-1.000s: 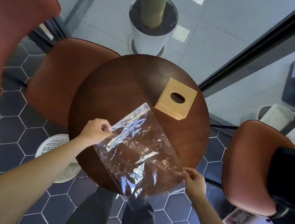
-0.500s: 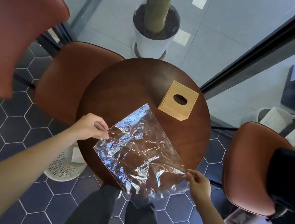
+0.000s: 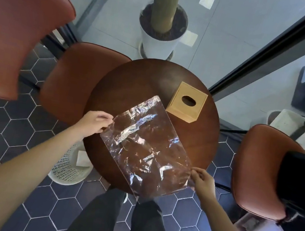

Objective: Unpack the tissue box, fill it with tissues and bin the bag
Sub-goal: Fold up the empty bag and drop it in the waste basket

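A crinkled clear plastic bag (image 3: 146, 146) is stretched flat over the near half of the round dark wooden table (image 3: 140, 76). My left hand (image 3: 95, 122) pinches its left edge, and my right hand (image 3: 204, 182) pinches its near right corner. A light wooden tissue box (image 3: 187, 102) with an oval slot on top stands on the far right part of the table, just beyond the bag's far corner. No tissues are in view.
A white perforated bin (image 3: 69, 168) stands on the floor left of the table, under my left forearm. Brown chairs stand at left (image 3: 78, 80), far left (image 3: 14, 30) and right (image 3: 260, 169). A white plant pot (image 3: 158, 43) sits beyond the table.
The view has shifted a little, so the table appears more to the right. Both hands keep hold of the bag, which is pulled flatter and lies closer to the tissue box.
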